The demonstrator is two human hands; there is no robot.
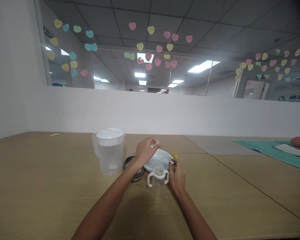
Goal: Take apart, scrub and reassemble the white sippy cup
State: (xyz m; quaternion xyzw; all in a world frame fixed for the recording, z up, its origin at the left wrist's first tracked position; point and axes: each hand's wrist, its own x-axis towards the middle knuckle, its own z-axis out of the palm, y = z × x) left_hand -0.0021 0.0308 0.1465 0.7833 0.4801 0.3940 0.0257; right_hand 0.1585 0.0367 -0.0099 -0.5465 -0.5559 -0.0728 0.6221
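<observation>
Two light pinches help: left hand (145, 150), farther, holds small clear plastic piece (156, 144); right hand (178, 175), small white piece (171, 162).

one view only, from the person's head, looks out over the near side of the bench (52, 193), facing forward and tipped only somewhat down. both forearms (112, 200) enter at the bottom edge and reach away from the lens, so the left fingers (154, 149) and right fingers (175, 163) sit a little below the middle of the frame. the take is wide and set well back, so the two-handled cup (157, 186) shows small. the bench spreads across the lower part; the white wall (165, 111) behind faces the lens nearly square, with glass panes (115, 63) above.
</observation>
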